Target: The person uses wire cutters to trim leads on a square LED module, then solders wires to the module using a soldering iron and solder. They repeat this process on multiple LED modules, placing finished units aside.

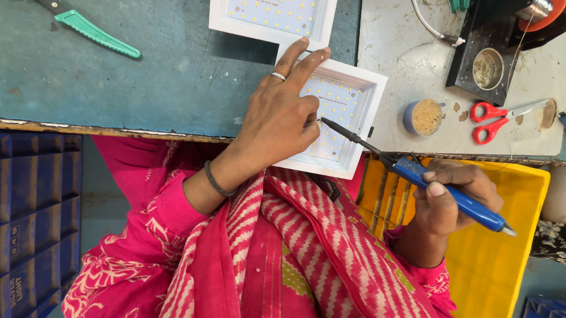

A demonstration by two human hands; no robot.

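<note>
A white square light panel [350,106] with rows of small yellow dots lies at the bench's near edge. My left hand [281,112], a ring on one finger, rests on the panel's left side and pinches something small I cannot make out. My right hand [450,200] grips a blue-handled soldering iron [421,176]. Its dark tip points up-left and reaches the panel's dotted board beside my left thumb.
A second white light panel [271,12] lies farther back. Red scissors [501,117], a small blue pot [424,116] and a black stand [492,45] sit on the grey mat at right. A green-handled tool [97,32] lies back left. A yellow crate [500,258] stands below right, a blue crate [28,218] at left.
</note>
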